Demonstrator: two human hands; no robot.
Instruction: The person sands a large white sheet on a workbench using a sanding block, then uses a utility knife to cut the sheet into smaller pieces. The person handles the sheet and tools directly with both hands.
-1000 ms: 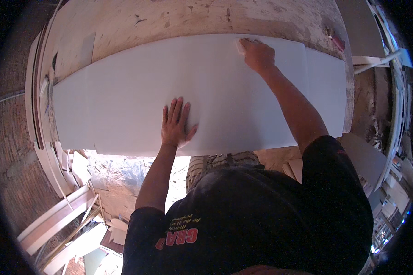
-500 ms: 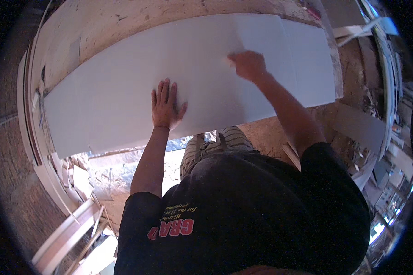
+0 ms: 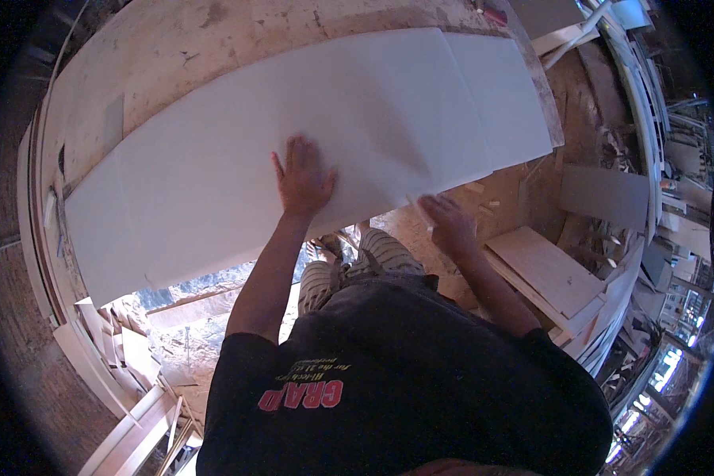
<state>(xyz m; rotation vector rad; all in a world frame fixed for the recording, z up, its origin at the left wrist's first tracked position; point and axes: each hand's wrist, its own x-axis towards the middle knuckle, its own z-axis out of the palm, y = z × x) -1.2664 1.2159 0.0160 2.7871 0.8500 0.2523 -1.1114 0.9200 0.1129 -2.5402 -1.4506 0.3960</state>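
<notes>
White panel [image 3: 365, 119] no longer lies beneath right hand [image 3: 452, 225].

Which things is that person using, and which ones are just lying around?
Seem in use:
white sheet, beneath the left hand
small pale piece, in the right hand

Seem just lying about:
red thing, near the top
stacked wooden boards
grey board

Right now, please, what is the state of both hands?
Left hand: open, palm down, on or just above the white board.
Right hand: closed on a small pale piece, blurred, near the board's edge.
</notes>
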